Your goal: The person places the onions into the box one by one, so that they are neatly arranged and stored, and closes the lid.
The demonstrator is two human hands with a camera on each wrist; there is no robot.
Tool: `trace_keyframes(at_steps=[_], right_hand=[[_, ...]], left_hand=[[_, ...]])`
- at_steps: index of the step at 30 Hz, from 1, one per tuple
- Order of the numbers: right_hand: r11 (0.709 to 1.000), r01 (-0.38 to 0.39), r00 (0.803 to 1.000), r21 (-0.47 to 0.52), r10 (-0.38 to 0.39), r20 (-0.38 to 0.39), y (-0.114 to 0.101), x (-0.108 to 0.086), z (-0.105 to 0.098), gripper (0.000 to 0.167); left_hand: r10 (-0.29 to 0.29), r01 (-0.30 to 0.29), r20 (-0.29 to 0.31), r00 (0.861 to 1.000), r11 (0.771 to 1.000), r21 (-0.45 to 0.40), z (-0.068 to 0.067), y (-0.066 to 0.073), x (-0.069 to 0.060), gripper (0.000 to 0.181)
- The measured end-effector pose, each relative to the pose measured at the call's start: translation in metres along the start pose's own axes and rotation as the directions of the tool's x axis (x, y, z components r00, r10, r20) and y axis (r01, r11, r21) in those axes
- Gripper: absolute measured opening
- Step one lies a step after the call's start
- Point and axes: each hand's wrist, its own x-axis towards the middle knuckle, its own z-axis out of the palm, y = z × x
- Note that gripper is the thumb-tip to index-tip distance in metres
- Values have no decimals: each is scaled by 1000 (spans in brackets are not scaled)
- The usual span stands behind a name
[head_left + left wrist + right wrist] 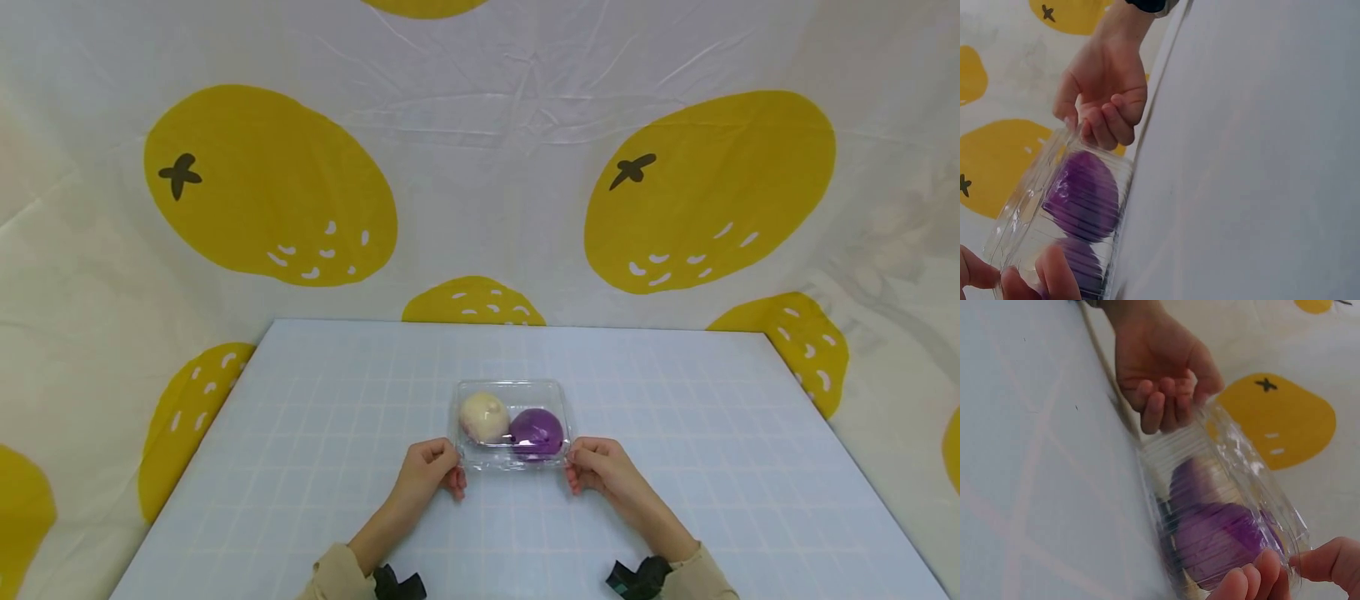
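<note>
A clear plastic clamshell box (510, 463) sits on the table in front of me, its lid over two round things. On the left inside is a cream-white ball-like thing (483, 417); a glossy purple one (536, 432) lies right of it. My left hand (433, 468) pinches the box's rim at the near left corner, between thumb and fingers. At the near right corner my right hand (600, 467) pinches the rim likewise. In the left wrist view, the purple thing (1085, 194) shows through the ribbed wall. Whether the lid is latched I cannot tell.
The box stands on a white table (337, 375) with a faint grid pattern. Behind and beside it hangs a pale cloth (487, 183) printed with large yellow fruits. Black straps (641, 577) are around both wrists.
</note>
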Motion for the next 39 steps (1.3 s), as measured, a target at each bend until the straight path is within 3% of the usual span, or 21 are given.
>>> trace_keyframes(at_steps=[6,15,21,30,34,39], right_hand=[[1000,-2,999,-10,2,-32,0,-1,3,16],[1000,4,999,-9,-4,-54,1,0,6,17],[999,-1,998,-38,-2,-69,1,0,6,17],[988,3,1000,-157,-7,-23,-1,1,-1,31],[962,11,999,-271,-19,-27,-8,-2,-6,27],[868,63,993,-492,-101,-52,-22,-9,-14,22]], left_hand=[[-7,8,-80,997,1000,12,6,-1,-2,18],[5,-2,-132,991,1000,16,12,-2,-1,17],[-15,17,-126,992,1000,20,11,-2,1,16],[1,0,-56,998,1000,20,0,-4,2,23],[-20,21,-18,1000,999,29,-7,0,1,25],[-38,34,30,999,994,101,-18,9,-3,23]])
